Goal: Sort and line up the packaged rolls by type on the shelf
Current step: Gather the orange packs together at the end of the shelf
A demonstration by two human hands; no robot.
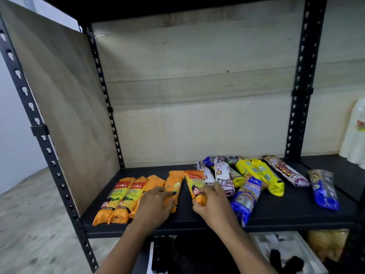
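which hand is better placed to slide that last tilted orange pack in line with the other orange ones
Right. The right hand grips the tilted orange pack itself, while the left hand is busy holding the neighbouring orange pack in the row.

Orange rolls (126, 196); yellow rolls (264, 175); blue rolls (324, 192); black shelf (276, 206).

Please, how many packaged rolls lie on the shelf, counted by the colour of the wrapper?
Orange rolls: 5
White rolls: 3
Yellow rolls: 3
Blue rolls: 3
Total: 14, as far as shows; on the right they overlap, so one may be hidden.
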